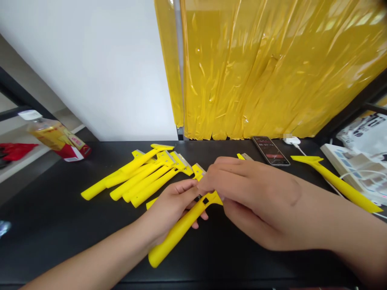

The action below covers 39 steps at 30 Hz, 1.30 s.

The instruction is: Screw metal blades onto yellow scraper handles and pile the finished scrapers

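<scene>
A yellow scraper (178, 233) slants across the middle, its handle end toward the front. My left hand (175, 205) is closed around it near the neck, thumb on top and fingertips showing beneath. My right hand (250, 197) is closed at the scraper's head, fingers pressed together and covering most of it; whether a small part is between them is hidden. A small black piece (197, 198) shows between the hands. Left of them lies a pile of yellow scrapers (145, 173) with metal-edged heads. Another scraper head (198, 170) shows just behind my hands.
A bottle (60, 137) lies tilted at the back left. A phone (270, 151), a white charger (292, 140), a single yellow scraper (341, 181) and a white power strip (347, 169) are on the right of the black table (75, 237). Yellow plastic sheeting (256, 72) hangs behind.
</scene>
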Each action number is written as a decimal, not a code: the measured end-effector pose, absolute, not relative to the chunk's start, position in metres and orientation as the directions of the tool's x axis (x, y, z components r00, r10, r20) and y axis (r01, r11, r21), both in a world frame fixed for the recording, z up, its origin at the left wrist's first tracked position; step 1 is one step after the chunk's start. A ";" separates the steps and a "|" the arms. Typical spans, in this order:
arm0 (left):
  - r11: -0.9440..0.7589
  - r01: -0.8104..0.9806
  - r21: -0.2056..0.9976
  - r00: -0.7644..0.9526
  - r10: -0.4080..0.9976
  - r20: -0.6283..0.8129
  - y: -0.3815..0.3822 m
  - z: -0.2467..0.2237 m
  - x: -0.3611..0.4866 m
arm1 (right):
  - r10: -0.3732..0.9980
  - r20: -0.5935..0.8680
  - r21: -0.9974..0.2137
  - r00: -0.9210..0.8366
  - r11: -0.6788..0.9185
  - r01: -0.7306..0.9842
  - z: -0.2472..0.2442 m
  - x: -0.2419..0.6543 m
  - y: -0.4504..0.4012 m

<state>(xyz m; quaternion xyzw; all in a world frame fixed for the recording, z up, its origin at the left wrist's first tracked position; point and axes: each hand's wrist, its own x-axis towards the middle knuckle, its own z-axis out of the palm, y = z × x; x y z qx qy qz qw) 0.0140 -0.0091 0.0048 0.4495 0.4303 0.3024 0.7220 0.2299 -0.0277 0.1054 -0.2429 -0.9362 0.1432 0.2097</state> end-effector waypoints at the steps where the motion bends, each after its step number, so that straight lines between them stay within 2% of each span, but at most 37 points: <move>1: 0.411 -0.051 0.910 0.445 0.825 -0.348 -0.008 0.005 0.014 | 0.521 0.319 -0.360 -0.792 0.839 0.407 0.105 0.231 -0.026; 6: 0.415 -0.030 0.909 0.419 0.831 -0.365 -0.007 0.002 0.014 | 0.561 0.339 -0.300 -0.755 0.825 0.478 0.090 0.241 -0.020; 12: 0.431 -0.037 0.901 0.396 0.834 -0.383 -0.007 0.001 0.016 | 0.550 0.362 -0.060 -0.753 0.820 0.569 0.083 0.239 -0.022; 15: 0.421 -0.053 0.906 0.388 0.844 -0.369 -0.007 0.000 0.016 | 0.579 0.324 -0.037 -0.748 0.798 0.601 0.084 0.233 -0.028; 18: 0.433 -0.036 0.901 0.397 0.833 -0.385 -0.008 0.002 0.015 | 0.643 0.314 -0.131 -0.698 0.758 0.639 0.084 0.231 -0.033; 22: 0.430 -0.039 0.902 0.404 0.832 -0.379 -0.007 0.005 0.016 | 0.756 0.272 -0.485 -0.595 0.642 0.594 0.089 0.234 -0.036; 24: 0.422 -0.047 0.905 0.400 0.838 -0.370 -0.007 0.005 0.016 | 0.798 0.203 -0.605 -0.567 0.558 0.568 0.095 0.237 -0.036; 27: 0.420 -0.046 0.906 0.408 0.836 -0.367 -0.007 0.004 0.015 | 0.817 0.164 -0.667 -0.553 0.505 0.548 0.100 0.240 -0.034; 32: 0.428 -0.044 0.902 0.428 0.824 -0.371 -0.008 0.003 0.015 | 0.800 0.385 -0.637 -0.460 0.591 0.495 0.095 0.239 -0.027; 36: 0.421 -0.042 0.906 0.437 0.823 -0.363 -0.008 0.005 0.015 | 0.848 0.285 -0.817 -0.448 0.459 0.349 0.094 0.244 -0.023; 39: 0.409 -0.049 0.911 0.443 0.826 -0.347 -0.008 0.008 0.015 | 0.837 0.239 -0.875 -0.492 0.406 0.265 0.094 0.248 -0.022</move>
